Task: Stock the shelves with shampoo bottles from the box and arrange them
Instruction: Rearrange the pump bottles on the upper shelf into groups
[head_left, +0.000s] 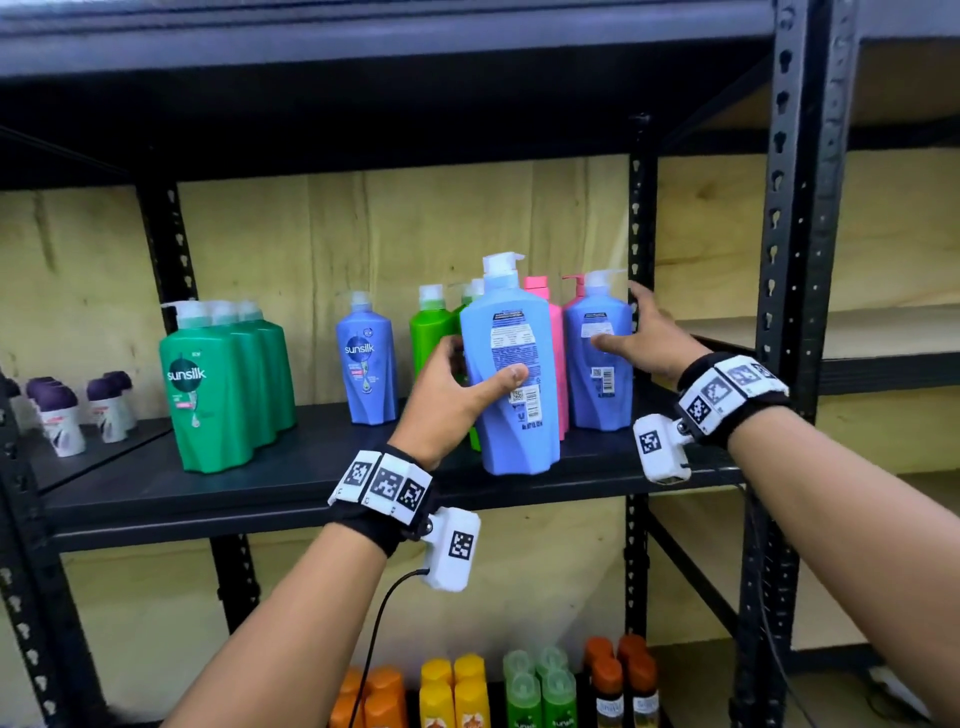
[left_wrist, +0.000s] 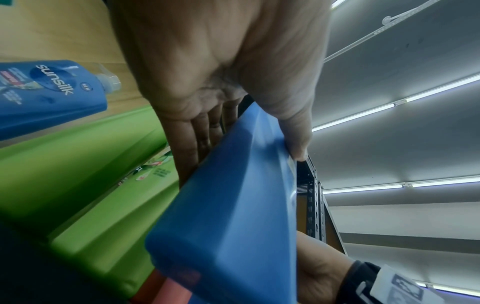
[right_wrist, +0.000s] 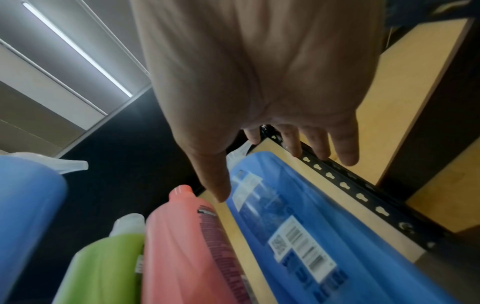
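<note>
My left hand (head_left: 480, 364) grips a blue pump bottle (head_left: 511, 415) upright, thumb across its back label and fingers behind it; the bottle's base is low over the front of the black shelf (head_left: 260, 488). In the left wrist view the left hand (left_wrist: 246, 148) wraps that blue bottle (left_wrist: 228, 226). My right hand (head_left: 618, 317) is open around a second blue bottle (head_left: 597, 389) standing at the shelf's right end. Seen from the right wrist, the fingers (right_wrist: 348, 156) are straight and spread beside this bottle (right_wrist: 298, 226), and the thumb is by its label.
Behind the held bottle stand pink bottles (head_left: 540, 291) and light green ones (head_left: 431, 332). Left of them are a blue Sunsilk bottle (head_left: 366, 364) and a row of dark green ones (head_left: 208, 384). A black upright (head_left: 641, 218) stands behind my right hand. Small bottles (head_left: 467, 691) fill the lower shelf.
</note>
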